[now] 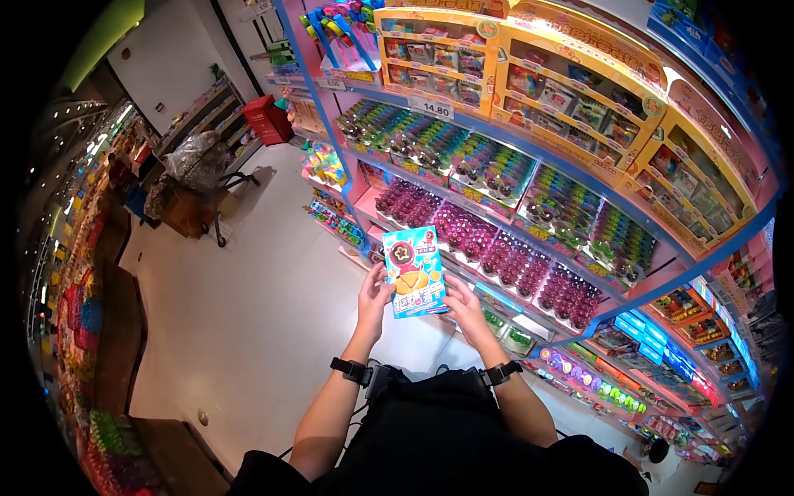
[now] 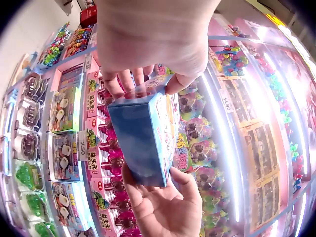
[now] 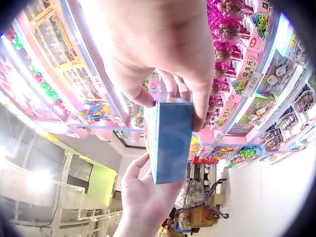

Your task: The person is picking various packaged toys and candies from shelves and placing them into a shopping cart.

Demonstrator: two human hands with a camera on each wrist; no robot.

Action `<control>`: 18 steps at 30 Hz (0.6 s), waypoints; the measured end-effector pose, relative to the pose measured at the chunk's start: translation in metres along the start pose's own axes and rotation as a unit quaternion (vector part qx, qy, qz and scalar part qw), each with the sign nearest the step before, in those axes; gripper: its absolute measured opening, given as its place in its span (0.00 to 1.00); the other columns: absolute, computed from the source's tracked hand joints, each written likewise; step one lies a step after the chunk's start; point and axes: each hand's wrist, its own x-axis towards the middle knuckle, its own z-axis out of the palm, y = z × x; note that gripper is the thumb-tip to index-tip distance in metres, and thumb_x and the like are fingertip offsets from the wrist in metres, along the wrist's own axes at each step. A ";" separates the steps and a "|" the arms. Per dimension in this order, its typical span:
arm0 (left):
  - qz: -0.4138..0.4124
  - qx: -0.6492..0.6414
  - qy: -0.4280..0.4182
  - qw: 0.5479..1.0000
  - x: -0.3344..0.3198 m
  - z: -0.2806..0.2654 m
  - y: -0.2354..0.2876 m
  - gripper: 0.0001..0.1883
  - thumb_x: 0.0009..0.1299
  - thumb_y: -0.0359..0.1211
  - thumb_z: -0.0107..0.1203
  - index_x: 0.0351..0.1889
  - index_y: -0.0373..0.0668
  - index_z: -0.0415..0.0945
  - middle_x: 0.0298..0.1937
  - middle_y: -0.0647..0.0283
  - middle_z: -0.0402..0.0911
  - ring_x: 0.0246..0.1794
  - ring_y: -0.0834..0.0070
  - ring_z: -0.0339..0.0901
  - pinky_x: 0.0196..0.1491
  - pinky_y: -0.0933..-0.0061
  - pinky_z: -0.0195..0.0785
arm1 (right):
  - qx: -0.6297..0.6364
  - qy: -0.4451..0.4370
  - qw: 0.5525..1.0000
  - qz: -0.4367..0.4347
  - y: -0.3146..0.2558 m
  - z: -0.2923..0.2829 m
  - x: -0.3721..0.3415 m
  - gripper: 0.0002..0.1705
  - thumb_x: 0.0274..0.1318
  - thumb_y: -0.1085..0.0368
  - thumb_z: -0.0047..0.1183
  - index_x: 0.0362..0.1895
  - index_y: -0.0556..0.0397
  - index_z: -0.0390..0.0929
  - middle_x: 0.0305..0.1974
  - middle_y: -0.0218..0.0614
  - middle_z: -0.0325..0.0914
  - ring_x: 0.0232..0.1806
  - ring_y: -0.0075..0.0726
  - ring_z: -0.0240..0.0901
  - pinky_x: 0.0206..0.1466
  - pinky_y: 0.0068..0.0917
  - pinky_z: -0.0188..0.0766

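Note:
A blue cardboard box [image 1: 413, 277] with a colourful front, a star-shaped picture and large printed lettering is held up before my chest. My left hand [image 1: 375, 299] grips one side of it, thumb on the front and fingers curled behind. On the opposite side my right hand [image 1: 468, 312] holds it the same way. The left wrist view shows the plain blue side of the box [image 2: 140, 140] between both hands. In the right wrist view, another plain blue side [image 3: 174, 140] faces the camera, with a thumb and fingers either side of its top end.
Store shelves [image 1: 513, 223] stand close ahead and to the right, stacked with packaged sweets and yellow display boxes [image 1: 571, 95]. Pale tiled floor [image 1: 273, 273] stretches left. A loaded cart [image 1: 186, 198] and a red bin [image 1: 267, 121] stand farther back. More goods line the far left.

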 end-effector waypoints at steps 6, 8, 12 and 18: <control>0.014 0.017 0.021 1.000 -0.003 -0.012 0.004 0.33 0.66 0.34 0.59 0.70 0.40 0.63 0.62 0.60 0.70 0.47 0.81 0.73 0.46 0.78 0.67 | -0.016 -0.042 0.999 0.010 -0.002 0.007 0.002 0.34 0.62 0.72 0.48 0.72 0.56 0.56 0.59 0.43 0.73 0.52 0.32 0.77 0.49 0.28 0.78; 0.025 0.026 0.028 0.999 -0.002 -0.018 0.004 0.31 0.66 0.30 0.59 0.68 0.37 0.64 0.61 0.59 0.72 0.49 0.77 0.75 0.52 0.71 0.71 | -0.021 -0.062 0.998 0.004 0.002 0.010 0.005 0.36 0.62 0.72 0.50 0.73 0.55 0.55 0.60 0.41 0.73 0.51 0.30 0.77 0.48 0.25 0.76; 0.039 0.032 0.035 0.998 -0.003 -0.026 0.005 0.30 0.66 0.31 0.59 0.67 0.38 0.66 0.61 0.60 0.72 0.47 0.79 0.74 0.51 0.75 0.69 | -0.044 -0.075 0.996 0.032 -0.009 0.020 0.002 0.40 0.62 0.70 0.53 0.76 0.52 0.52 0.58 0.37 0.73 0.50 0.27 0.76 0.47 0.21 0.74; 0.035 0.035 0.029 0.998 -0.001 -0.032 0.003 0.29 0.65 0.33 0.61 0.65 0.40 0.68 0.61 0.62 0.73 0.45 0.82 0.75 0.48 0.78 0.68 | -0.070 -0.070 0.994 0.053 -0.010 0.024 0.003 0.41 0.61 0.69 0.54 0.76 0.52 0.52 0.55 0.36 0.74 0.45 0.24 0.77 0.41 0.18 0.72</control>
